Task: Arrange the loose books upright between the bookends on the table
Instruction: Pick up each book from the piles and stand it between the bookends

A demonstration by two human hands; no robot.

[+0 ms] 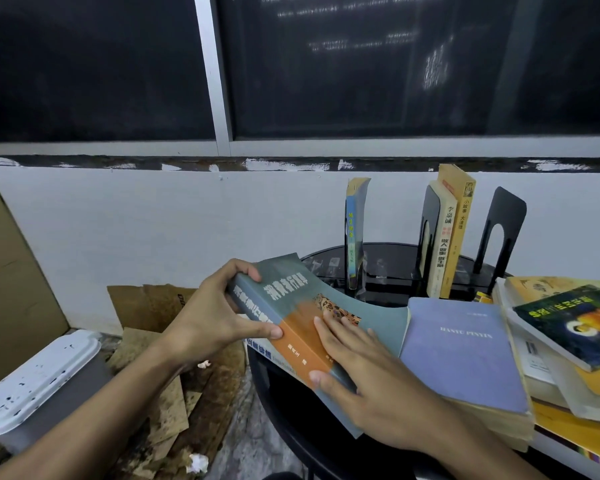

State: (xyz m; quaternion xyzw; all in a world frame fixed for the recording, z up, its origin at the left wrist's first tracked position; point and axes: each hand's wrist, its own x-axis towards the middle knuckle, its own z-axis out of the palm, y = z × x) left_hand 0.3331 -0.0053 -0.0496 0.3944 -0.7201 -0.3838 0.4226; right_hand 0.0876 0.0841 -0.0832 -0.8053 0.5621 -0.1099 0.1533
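Observation:
A thick grey-and-orange book (291, 292) lies tilted at the left edge of the round black table (388, 258). My left hand (208, 320) grips its spine end, and my right hand (368, 372) holds its near corner with fingers flat on the cover. Behind it a thin blue-green book (355, 233) stands upright against a bookend. Two cream and yellow books (447, 237) stand between the black bookends (503, 233). A purple book (461, 348) lies flat beside the held one.
A stack of loose books (568, 327) lies at the right of the table. A grey bin with a white lid (39, 379) and flattened cardboard (167, 386) sit on the floor at the left. A white wall and dark window stand close behind.

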